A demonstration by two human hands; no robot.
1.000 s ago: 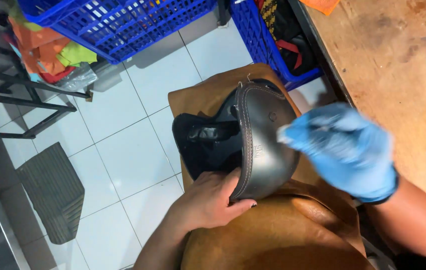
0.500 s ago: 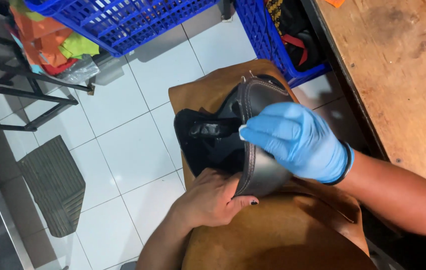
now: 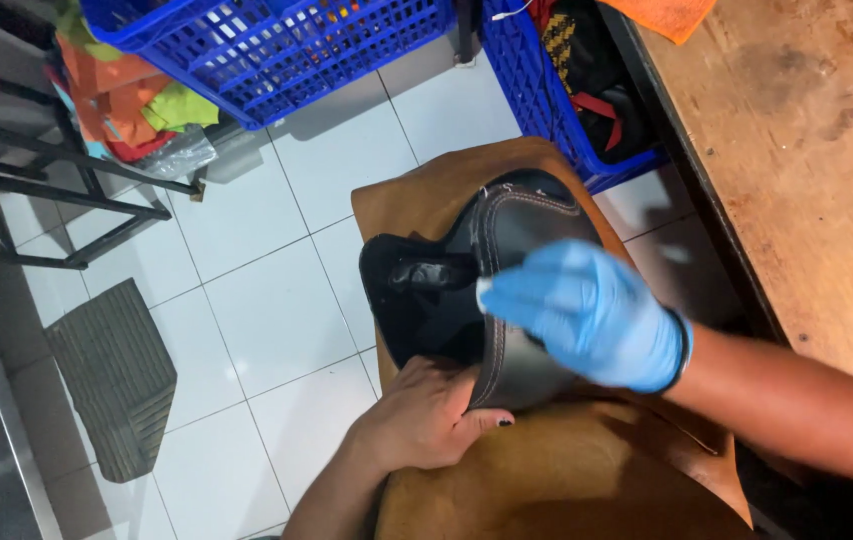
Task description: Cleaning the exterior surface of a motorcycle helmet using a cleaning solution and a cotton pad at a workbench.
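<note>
A: Where's the shoe?
B: On the lap, bare left hand gripping its heel end.
A: Anything change?
B: The gloved right hand slid from toe toward mid-seam, fingers pressed flat, rubbing.

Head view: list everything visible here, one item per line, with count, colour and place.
black leather piece: one, black with pale stitching, on the lap at centre
brown apron: one, tan-brown, spread over the lap under the leather piece
blue crates: two, blue plastic lattice, top centre and top right on the floor
cloth scraps: several, orange and green, top left
orange cloth: one, on the table's top edge
wooden table: one, worn brown, right side
metal frame: one, dark, left
grey mat: one, on the white tile floor, lower left
left hand: bare, gripping the leather piece's near edge
right hand: in a blue glove, fingertips pressed on the stitched seam
</note>
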